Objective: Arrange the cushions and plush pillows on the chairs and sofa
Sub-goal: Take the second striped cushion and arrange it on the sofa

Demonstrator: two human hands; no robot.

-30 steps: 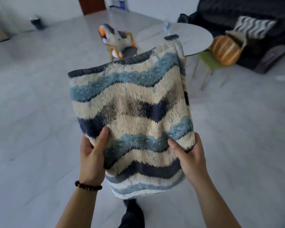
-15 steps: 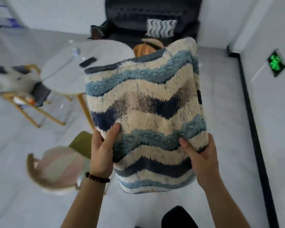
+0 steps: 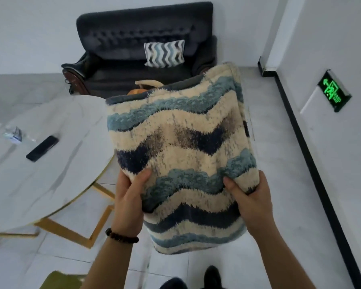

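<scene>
I hold a shaggy cushion (image 3: 181,147) with cream, light blue and navy wavy stripes upright in front of me. My left hand (image 3: 128,197) grips its lower left edge, thumb pressed into the front. My right hand (image 3: 251,198) grips the lower right edge the same way. Straight ahead stands a dark tufted sofa (image 3: 121,59) against the wall. A smaller zigzag cushion (image 3: 164,53) leans on its backrest at the right. An orange plush pillow (image 3: 137,91) on a chair back (image 3: 148,83) peeks out just behind my cushion's top edge.
A round marble table (image 3: 50,163) with gold legs stands at the left, carrying a black phone (image 3: 42,148) and a clear wrapper (image 3: 14,134). A green chair seat (image 3: 59,280) shows at the bottom left. A wall with a black skirting and a green exit sign (image 3: 332,90) runs along the right.
My view has swung right and come closer: the sofa now sits straight ahead and the table lies at my left. Both hands keep the same grip on the striped cushion.
</scene>
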